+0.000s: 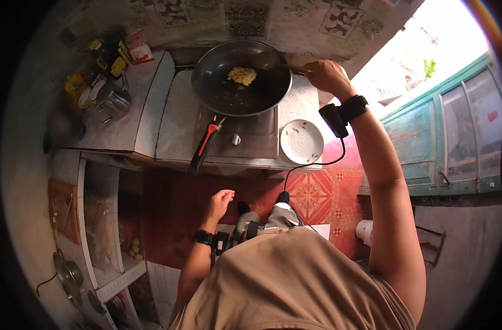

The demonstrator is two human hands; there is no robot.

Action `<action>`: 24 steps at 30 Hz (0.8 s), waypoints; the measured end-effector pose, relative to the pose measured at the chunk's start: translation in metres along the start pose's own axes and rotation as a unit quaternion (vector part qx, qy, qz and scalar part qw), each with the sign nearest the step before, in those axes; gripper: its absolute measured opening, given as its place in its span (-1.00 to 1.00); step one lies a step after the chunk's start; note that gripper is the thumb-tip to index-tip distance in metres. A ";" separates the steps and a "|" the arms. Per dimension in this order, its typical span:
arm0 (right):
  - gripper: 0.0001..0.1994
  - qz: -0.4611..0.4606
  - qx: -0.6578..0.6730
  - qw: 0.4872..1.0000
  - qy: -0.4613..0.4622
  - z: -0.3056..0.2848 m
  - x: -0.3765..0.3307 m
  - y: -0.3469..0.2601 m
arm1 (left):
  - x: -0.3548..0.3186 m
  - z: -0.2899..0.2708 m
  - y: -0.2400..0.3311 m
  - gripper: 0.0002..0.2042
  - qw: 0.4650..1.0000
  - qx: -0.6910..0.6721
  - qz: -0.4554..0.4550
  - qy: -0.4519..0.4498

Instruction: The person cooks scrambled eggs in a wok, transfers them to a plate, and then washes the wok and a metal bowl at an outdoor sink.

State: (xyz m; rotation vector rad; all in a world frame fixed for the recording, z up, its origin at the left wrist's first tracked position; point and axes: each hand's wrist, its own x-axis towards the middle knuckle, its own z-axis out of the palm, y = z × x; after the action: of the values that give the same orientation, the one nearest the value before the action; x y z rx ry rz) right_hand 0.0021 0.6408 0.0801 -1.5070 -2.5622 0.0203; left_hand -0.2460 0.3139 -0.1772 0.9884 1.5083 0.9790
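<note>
A dark wok (207,93) sits over the stove (256,140), its black and red handle (204,147) pointing toward me. A yellow, browned piece of fried egg (242,76) lies inside it, left of the middle. My right hand (326,77) is at the wok's right rim, closed around a dark, thin-handled cooking utensil. The utensil's far end is hard to tell from the dark wok. My left hand (221,203) hangs below the counter, fingers loosely bent, holding nothing that I can see. A white plate (301,142) with small green leaf marks lies right of the stove.
On the left counter stand a metal jug (113,100) and several bottles and packets. Shelves (105,220) lie below. A teal window shutter (443,135) stands at the right. A cable (317,164) hangs from my right wrist device, passing close below the plate.
</note>
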 end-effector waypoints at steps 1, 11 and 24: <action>-0.78 0.010 -0.003 1.000 -0.014 -0.002 -0.004 0.002 | 0.008 0.012 -0.002 -0.80 0.999 -0.019 0.004 -0.040; -0.84 -0.023 0.123 0.992 -0.001 -0.018 -0.040 0.032 | 0.125 0.187 -0.011 -0.41 0.969 -0.127 -0.182 -0.105; -0.88 -0.205 -0.068 0.976 -0.004 -0.011 -0.002 0.048 | 0.190 0.272 -0.038 -0.71 0.961 -0.147 -0.175 0.154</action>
State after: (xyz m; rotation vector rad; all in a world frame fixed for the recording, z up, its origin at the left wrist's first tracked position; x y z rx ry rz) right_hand 0.0461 0.6620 0.0865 -0.9856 -2.8787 -0.2035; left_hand -0.0038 0.5031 -0.3085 0.3501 1.6584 1.0904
